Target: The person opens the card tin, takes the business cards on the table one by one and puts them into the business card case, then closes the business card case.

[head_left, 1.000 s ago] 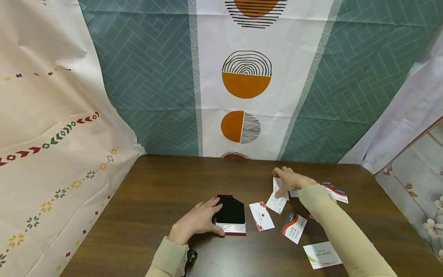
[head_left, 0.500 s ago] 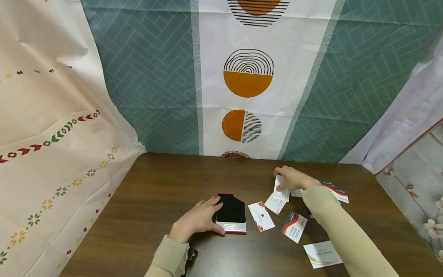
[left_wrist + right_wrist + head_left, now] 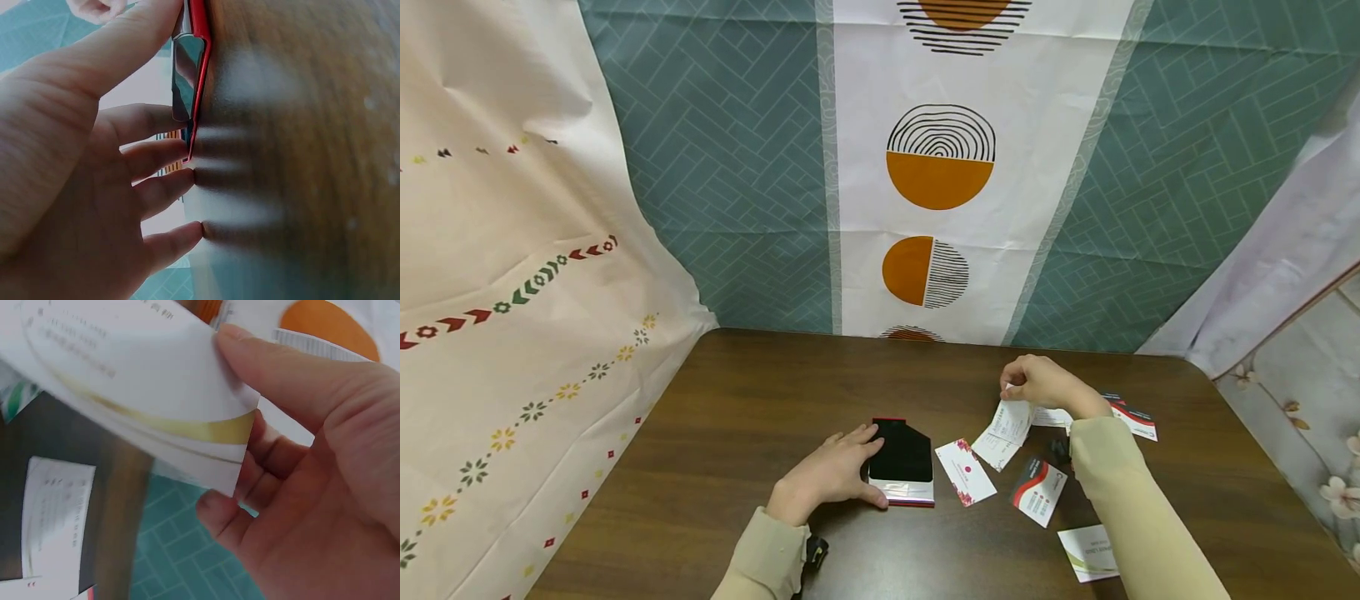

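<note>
My left hand (image 3: 831, 475) rests on the table at the left side of a black and red card case (image 3: 901, 454), fingers spread. In the left wrist view its thumb lies against the case (image 3: 187, 81), index fingertip at the case's side and other fingertips on the wood. My right hand (image 3: 1045, 387) pinches a white business card (image 3: 1012, 421) with a gold curve, clearer as a business card (image 3: 137, 369) in the right wrist view. The raised business card overlaps another white card (image 3: 995, 452) lying below it.
Between case and right arm lie a pink-flowered card (image 3: 965, 472) and a red-and-grey card (image 3: 1039, 492). A green-edged card (image 3: 1088, 552) is partly under the right sleeve. Several red-and-blue cards (image 3: 1133, 418) sit at right. A patterned curtain (image 3: 925, 167) hangs behind the brown table (image 3: 790, 375).
My right hand has curled its fingers and drawn up the far end of the white business card, shifting slightly right. The left hand and card case have stayed put.
</note>
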The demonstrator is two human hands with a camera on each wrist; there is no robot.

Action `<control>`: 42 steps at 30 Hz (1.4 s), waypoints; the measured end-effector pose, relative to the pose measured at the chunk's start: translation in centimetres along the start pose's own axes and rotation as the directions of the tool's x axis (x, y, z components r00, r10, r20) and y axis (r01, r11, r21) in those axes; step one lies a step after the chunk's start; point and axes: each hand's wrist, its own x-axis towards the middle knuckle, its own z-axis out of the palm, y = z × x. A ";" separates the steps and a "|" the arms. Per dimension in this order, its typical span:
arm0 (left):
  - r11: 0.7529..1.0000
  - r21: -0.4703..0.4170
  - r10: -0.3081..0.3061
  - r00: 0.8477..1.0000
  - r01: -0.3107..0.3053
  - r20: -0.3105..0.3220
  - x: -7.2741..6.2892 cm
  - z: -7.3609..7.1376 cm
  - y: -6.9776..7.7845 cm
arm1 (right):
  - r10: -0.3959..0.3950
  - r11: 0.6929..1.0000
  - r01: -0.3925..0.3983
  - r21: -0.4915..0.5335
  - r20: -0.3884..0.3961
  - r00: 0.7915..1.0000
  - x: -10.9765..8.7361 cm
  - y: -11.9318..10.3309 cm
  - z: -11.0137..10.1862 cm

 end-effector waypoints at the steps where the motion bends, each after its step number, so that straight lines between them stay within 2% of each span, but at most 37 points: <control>1: 1.000 -0.002 0.000 1.000 0.000 0.000 0.0 0.0 0.0 | 0.010 1.000 -0.010 0.014 -0.011 1.000 -0.2 -0.2 -0.1; 7: 1.000 -0.003 0.001 1.000 -0.001 0.003 0.0 0.1 0.0 | 0.046 0.991 -0.033 0.129 -0.103 0.994 -1.6 -1.0 -0.4; 11: 1.000 -0.003 0.006 1.000 -0.006 0.002 0.0 0.0 0.1 | 0.084 0.970 -0.041 0.238 -0.172 0.981 -2.6 -1.7 -0.3; 15: 1.000 -0.008 0.001 1.000 -0.001 0.009 0.0 -0.1 0.1 | 0.117 0.922 -0.034 0.386 -0.193 0.974 -3.2 -2.4 0.3; 20: 1.000 -0.024 -0.007 1.000 0.007 0.016 0.1 -0.1 0.1 | 0.111 0.846 0.027 0.533 -0.226 0.968 -3.5 -3.4 1.9; 22: 1.000 -0.021 -0.004 1.000 0.004 0.011 0.1 0.0 0.0 | 0.101 0.832 0.047 0.553 -0.233 0.967 -3.4 -3.8 2.6; 25: 1.000 -0.013 -0.005 1.000 0.005 -0.002 0.2 0.1 0.0 | 0.061 0.828 0.083 0.555 -0.236 0.970 -2.9 -4.5 3.6; 30: 1.000 -0.013 -0.022 1.000 0.022 -0.017 0.2 0.1 -0.2 | 0.006 0.818 0.090 0.568 -0.165 0.986 -1.5 -5.7 5.1; 35: 1.000 -0.020 -0.021 0.999 0.021 -0.034 0.2 0.2 -0.3 | 0.004 0.813 0.020 0.581 -0.040 0.999 -0.5 -6.7 6.2; 42: 1.000 -0.014 -0.022 0.999 0.022 -0.038 0.4 0.2 -0.6 | -0.005 0.847 -0.024 0.532 0.053 0.999 0.5 -7.8 7.2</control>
